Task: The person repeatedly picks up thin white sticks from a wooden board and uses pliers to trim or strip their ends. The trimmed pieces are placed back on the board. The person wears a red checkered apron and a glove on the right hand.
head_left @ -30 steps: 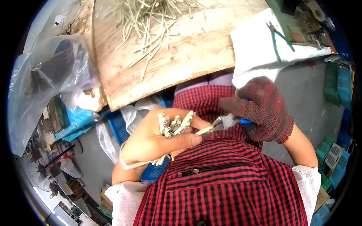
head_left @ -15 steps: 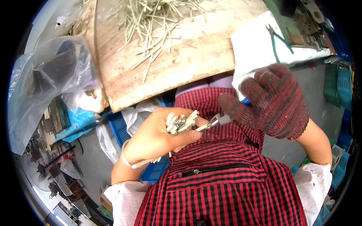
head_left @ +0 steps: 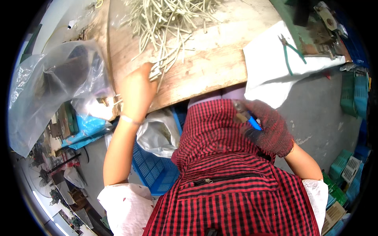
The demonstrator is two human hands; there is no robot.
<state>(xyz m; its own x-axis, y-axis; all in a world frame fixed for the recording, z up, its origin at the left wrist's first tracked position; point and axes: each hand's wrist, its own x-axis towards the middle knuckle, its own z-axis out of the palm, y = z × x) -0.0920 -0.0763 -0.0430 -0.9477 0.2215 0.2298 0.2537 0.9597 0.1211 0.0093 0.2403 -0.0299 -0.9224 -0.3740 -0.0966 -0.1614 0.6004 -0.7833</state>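
Note:
My bare left hand (head_left: 137, 91) reaches over the table's near left edge, closed on a bunch of thin pale strips (head_left: 155, 73). Its fingers are partly hidden, and a few strip ends stick out by the wrist. Just beyond it, a heap of the same pale, cord-like strips (head_left: 169, 19) lies on the wooden table (head_left: 220, 51). In front of my checked apron, my right hand (head_left: 273, 128) in a dark red knitted glove is closed round blue-handled pliers (head_left: 254, 123). Motion blurs their metal jaws.
Green-handled pliers (head_left: 289, 53) rest on a white cloth (head_left: 267, 74) at the table's right. Clear plastic bags (head_left: 59, 86) hang at the left. Below the table's front edge, a blue basket (head_left: 153, 173) stands beside a white sack (head_left: 158, 135). Several coloured crates (head_left: 348, 94) line the right side.
My left hand has moved from my lap forward and left to the table, near the heap of strips. My right hand has dropped lower with the pliers, apart from the left.

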